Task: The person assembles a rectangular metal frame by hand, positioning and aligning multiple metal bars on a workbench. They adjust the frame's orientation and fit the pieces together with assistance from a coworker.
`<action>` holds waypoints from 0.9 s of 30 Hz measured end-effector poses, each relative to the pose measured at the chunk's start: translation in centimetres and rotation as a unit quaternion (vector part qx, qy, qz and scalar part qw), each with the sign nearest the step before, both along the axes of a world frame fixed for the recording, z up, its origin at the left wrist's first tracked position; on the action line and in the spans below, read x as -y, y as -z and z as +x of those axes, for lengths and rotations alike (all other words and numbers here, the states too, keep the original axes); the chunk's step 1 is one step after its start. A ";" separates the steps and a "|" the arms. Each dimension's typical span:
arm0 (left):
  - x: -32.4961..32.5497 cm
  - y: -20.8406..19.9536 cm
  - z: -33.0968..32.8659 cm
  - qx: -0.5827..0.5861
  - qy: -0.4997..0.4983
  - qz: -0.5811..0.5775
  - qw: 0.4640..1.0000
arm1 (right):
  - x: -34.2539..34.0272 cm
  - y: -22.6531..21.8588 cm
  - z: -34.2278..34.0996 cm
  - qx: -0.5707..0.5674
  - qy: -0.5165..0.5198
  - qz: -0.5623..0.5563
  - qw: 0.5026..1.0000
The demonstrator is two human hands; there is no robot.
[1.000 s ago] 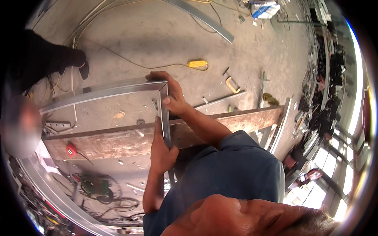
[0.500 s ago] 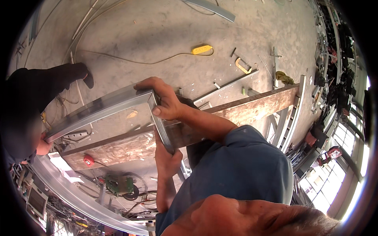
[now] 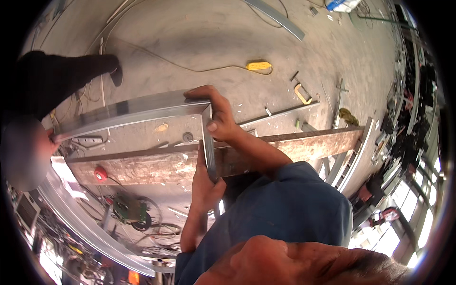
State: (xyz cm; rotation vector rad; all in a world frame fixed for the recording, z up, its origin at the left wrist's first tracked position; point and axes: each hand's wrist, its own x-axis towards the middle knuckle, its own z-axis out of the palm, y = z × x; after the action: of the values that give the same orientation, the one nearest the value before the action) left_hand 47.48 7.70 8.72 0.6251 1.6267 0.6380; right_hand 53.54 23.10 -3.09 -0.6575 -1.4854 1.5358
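A silvery metal profile frame [image 3: 142, 108] is held above a long plank, its long bar meeting a short bar at a corner. My right hand [image 3: 221, 114] wraps round that corner, fingers over the top and thumb on the short bar. Lower down, my left hand [image 3: 207, 192] grips the lower end of the short bar. At the far left another person's hand [image 3: 51, 142] is at the other end of the long bar. That person's head and dark clothing hide part of the scene there.
The worn plank [image 3: 133, 172] spans beneath the frame, a round red object [image 3: 100, 174] on it. On the floor lie a yellow power strip [image 3: 259, 65], a clamp [image 3: 302, 95] and a metal bar [image 3: 280, 114]. A green machine [image 3: 130, 209] with cables stands at lower left.
The view has shifted. The frame has turned a little, its long bar now more level across the picture, with the other person's end higher. Both my hands keep their grip.
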 end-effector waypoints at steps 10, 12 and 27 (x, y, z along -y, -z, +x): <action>1.1 1.2 -0.6 -0.044 0.033 0.090 0.994 | 0.6 -0.6 -0.3 0.022 -0.014 -0.092 0.995; 1.4 1.2 -0.8 -0.036 0.030 0.105 0.993 | 0.7 -0.9 -0.3 0.044 0.001 -0.089 0.995; 1.6 1.9 -1.3 -0.064 0.019 0.102 0.993 | 0.5 3.9 -0.5 -0.112 -0.029 -0.046 0.992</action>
State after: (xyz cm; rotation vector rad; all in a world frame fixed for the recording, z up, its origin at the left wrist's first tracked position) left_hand 46.23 6.14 6.85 0.8596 1.6767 0.7551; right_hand 52.99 22.56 -6.96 -0.4789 -1.2821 1.6721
